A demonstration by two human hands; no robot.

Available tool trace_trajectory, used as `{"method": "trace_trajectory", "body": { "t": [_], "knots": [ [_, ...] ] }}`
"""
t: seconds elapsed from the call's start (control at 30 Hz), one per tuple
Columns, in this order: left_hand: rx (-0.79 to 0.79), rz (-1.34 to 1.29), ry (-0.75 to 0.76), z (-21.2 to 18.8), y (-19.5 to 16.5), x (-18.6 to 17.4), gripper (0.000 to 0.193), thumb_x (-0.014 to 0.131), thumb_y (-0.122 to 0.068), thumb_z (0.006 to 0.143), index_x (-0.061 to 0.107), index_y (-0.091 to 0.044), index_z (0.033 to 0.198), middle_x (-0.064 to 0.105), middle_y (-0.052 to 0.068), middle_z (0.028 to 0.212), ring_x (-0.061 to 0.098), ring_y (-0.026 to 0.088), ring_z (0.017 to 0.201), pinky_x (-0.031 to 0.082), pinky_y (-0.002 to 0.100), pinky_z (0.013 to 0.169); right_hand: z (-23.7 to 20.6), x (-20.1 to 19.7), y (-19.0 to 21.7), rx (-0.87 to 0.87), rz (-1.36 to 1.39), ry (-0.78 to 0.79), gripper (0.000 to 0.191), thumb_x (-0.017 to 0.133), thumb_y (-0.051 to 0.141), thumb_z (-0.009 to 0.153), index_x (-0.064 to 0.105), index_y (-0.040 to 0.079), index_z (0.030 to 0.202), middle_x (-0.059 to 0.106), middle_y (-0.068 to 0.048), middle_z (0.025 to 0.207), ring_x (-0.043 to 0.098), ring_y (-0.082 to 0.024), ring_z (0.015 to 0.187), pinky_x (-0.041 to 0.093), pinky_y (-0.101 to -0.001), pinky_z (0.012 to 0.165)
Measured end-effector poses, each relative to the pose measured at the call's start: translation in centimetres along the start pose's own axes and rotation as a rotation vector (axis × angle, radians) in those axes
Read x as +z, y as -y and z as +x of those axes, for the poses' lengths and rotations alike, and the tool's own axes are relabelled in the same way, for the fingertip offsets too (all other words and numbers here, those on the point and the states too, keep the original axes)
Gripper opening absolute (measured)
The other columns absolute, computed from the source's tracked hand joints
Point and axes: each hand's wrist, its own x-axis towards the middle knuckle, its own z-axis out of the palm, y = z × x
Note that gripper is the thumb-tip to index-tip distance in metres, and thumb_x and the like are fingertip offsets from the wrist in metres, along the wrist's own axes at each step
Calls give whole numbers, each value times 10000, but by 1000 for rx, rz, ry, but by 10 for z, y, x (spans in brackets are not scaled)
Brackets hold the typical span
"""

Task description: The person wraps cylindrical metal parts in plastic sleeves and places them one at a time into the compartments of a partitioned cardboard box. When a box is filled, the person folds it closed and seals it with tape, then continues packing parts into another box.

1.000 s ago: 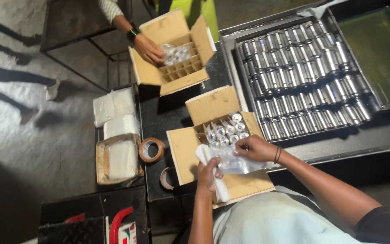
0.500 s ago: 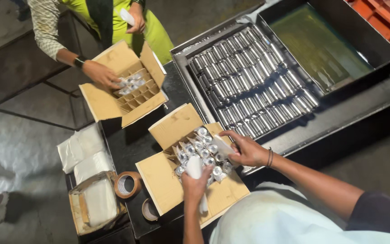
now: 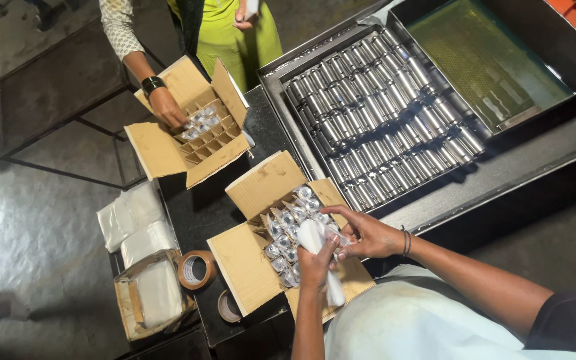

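the left hand (image 3: 316,261) is closed around a white bag (image 3: 321,260) over the open box (image 3: 248,267); a slack hold could let the bag slip down among the wrapped cans (image 3: 288,230) beneath it. just right of it, the right hand (image 3: 367,235) pinches the bag's top edge with fingers bent; a hard tug could tear the film. what the bag holds is unclear, and its lower end hides behind the left hand. farther right, the tray (image 3: 341,67) of cans is cut off.
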Motion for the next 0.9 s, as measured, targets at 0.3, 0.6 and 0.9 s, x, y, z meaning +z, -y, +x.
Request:
{"method": "trace_trajectory", "body": {
  "t": [0.3,0.6,0.9],
  "knots": [
    [-6,40,165,10,27,-11,362,848,-151,807,690,78,1039,695,176,804,629,239,599,439,370,517,-1,7,-34,10,299,-22,758,742,122,857,446,35,1549,626,-299,1044,650,-428,867,516,-501,769],
    [224,753,-326,-14,-33,-24,312,803,-274,824,775,28,902,737,173,708,666,256,629,541,412,612,4,-202,-137,608,-890,-997,633,828,364,798,651,-76,1217,613,-357,1257,667,-440,1028,555,-475,879],
    [237,619,-262,-10,-30,-2,275,769,-230,880,756,18,999,751,132,757,711,195,635,551,361,619,-11,-82,-146,162,754,-302,370,546,356,917,696,18,940,684,-87,707,499,-112,502,379,-265,437]
  ]
}}
